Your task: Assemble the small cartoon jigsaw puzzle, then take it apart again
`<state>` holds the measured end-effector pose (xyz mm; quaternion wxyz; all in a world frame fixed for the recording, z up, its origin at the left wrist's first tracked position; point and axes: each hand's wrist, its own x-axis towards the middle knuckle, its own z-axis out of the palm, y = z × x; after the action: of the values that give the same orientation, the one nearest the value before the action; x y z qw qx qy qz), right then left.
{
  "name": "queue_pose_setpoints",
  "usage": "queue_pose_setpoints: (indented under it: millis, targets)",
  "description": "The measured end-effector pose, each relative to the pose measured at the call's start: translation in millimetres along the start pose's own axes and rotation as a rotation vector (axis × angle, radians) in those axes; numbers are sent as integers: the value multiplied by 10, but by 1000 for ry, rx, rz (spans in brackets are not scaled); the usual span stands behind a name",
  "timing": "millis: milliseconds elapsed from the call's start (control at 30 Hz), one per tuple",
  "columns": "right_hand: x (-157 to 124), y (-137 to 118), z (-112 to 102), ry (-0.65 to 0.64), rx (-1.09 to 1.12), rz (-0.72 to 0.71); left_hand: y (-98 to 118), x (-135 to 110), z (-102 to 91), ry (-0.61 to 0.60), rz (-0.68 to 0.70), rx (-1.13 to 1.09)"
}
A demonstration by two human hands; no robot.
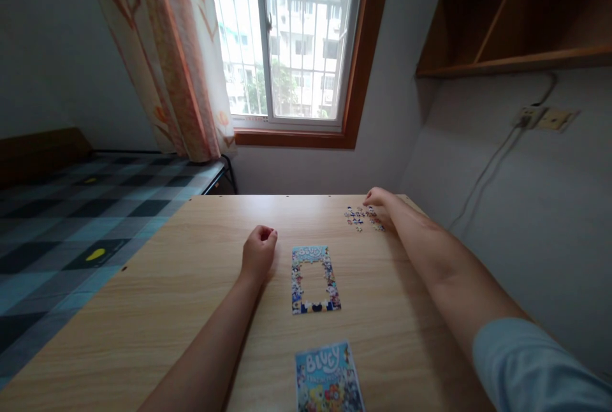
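Pale wood tops the table (pixel 191 310). The card (pixel 329 377) lies at five o'clock from the left hand (pixel 258 249); the puzzle (pixel 329 277), hollow-centred, at four from it and seven from the right hand (pixel 376 196). Both hands are curled, the right beside the pieces (pixel 356 220); whether either grasps anything, I cannot tell. One card, one puzzle, pieces too clustered to count.

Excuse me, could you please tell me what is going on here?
A person's right hand is at loose puzzle pieces far across the table; whether it grips one is unclear. The left hand is loosely curled beside a puzzle with border assembled and middle open. A Bluey picture lies nearer the person.
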<state>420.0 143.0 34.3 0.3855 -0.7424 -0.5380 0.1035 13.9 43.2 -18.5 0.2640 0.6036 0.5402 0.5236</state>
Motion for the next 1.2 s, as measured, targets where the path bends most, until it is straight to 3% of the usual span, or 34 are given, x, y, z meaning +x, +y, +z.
queue_pose_setpoints:
  millis: [167, 267, 367, 500, 600, 700, 833, 967, 1200]
  targets:
    - [-20, -180, -308, -99, 32, 84, -6, 13, 5, -10, 5, 29]
    - [-244, -338, -466, -106, 122, 67, 7, 14, 4, -13, 8, 56]
    - [-706, -452, -525, -174, 330, 18, 37, 0, 0, -14, 12, 85]
    - [-1543, -511, -435, -350, 558, -42, 87, -26, -8, -30, 27, 110]
    - [-2101, -570, -290, -534, 580, -105, 99, -31, -11, -42, 38, 116]
    - [-2446, -673, -142, -710, 509, -157, 70, -20, 0, -49, 15, 60]
    - [-2606, -802, -31, -872, 443, -181, 24, -1, 14, -78, 3, 3]
    - [-2642, -845, -32, -960, 535, -156, 57, -43, -27, -145, 22, 25]
    - [-2651, -716, 1, -867, 624, -195, 213, -426, -165, -225, 112, 215]
